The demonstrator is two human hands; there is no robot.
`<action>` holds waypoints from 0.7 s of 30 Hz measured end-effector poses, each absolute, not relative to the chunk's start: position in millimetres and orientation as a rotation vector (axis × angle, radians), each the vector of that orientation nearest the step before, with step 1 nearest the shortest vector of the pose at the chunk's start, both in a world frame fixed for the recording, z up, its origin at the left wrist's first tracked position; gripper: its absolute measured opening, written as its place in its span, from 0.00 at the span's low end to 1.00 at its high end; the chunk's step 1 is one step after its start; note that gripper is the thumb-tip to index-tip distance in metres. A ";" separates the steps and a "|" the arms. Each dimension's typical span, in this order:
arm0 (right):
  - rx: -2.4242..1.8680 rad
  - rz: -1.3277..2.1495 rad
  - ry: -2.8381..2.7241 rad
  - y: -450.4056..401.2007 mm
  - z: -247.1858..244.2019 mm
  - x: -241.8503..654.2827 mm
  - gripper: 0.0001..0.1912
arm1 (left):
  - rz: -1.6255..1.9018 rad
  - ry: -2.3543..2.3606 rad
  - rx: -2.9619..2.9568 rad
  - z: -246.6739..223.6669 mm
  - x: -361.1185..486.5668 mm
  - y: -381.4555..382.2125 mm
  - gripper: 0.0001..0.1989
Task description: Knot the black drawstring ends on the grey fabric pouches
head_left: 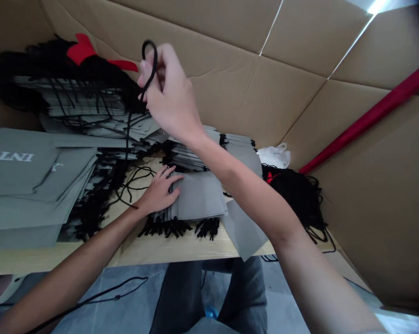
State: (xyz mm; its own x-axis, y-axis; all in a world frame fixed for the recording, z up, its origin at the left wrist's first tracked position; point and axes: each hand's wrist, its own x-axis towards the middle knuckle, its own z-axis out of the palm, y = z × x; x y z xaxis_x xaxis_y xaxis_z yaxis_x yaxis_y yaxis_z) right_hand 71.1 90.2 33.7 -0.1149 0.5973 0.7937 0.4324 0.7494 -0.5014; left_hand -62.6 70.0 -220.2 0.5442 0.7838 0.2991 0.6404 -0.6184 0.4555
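Raised in front of the cardboard wall, my right hand [167, 88] pinches a black cord [155, 60]. The cord loops above the fingers, and its lower part hangs toward the table. My left hand [160, 189] lies with fingers spread on the left edge of a stack of grey fabric pieces [202, 195]. Black cord ends [169, 227] stick out along the front of that stack. Loose black cord [134, 183] curls on the table just left of my left hand. Under my right forearm, a single grey piece [244, 227] overhangs the table's front edge.
Grey pieces with white lettering [17, 171] are piled at the left. Behind them stand corded stacks [84, 95] with a red strip [80, 48]. To the right lie a black cord bundle [293, 195] and a white plastic bag [275, 155]. A dark red strip [365, 118] slants across the cardboard [230, 69].
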 end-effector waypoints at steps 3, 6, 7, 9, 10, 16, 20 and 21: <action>-1.045 0.077 -1.927 89.2 6.9 61.5 0.14 | 0.678 1.183 2.472 -219.1 -63.0 68.4 0.33; -1.115 0.112 -2.335 84.6 -22.4 60.3 0.05 | 0.665 1.178 2.465 -217.9 -62.4 67.8 0.33; -1.097 0.158 -2.455 81.6 -30.3 62.3 0.03 | 0.658 1.177 2.464 -217.4 -62.2 67.8 0.33; -1.081 0.227 -2.586 72.3 -40.6 72.6 0.07 | 0.639 1.174 2.464 -216.3 -62.2 67.8 0.34; -1.128 0.227 -2.584 65.8 -42.8 82.2 0.09 | 0.633 1.173 2.465 -215.6 -62.5 67.8 0.34; -1.753 0.056 -2.444 14.8 -54.0 207.5 0.10 | 0.611 1.186 2.447 -212.2 -67.4 70.1 0.34; -2.003 0.208 -2.549 -15.9 -90.8 295.6 0.10 | 0.598 1.195 2.435 -210.3 -70.4 74.7 0.34; -1.988 0.262 -2.599 -23.1 -101.5 309.4 0.12 | 0.593 1.191 2.438 -209.1 -71.0 76.0 0.34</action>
